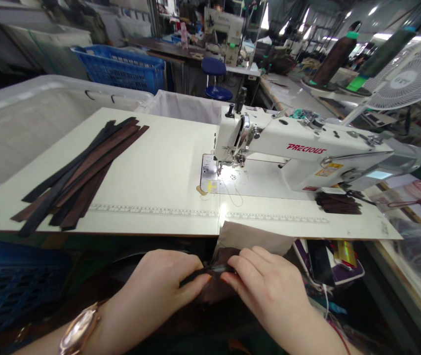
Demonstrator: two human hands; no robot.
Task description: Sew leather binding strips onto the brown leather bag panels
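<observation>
We note left grip and right grip pinching a dark strip; beyond them, a sewing machine occupies the surface.

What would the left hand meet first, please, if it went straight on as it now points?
Beyond the dark material it pinches, the left hand would probably meet the right hand first, though their exact depth is unclear.

A narrow dark strip is pinched beside taupe cloth at the tabletop's edge.
</observation>
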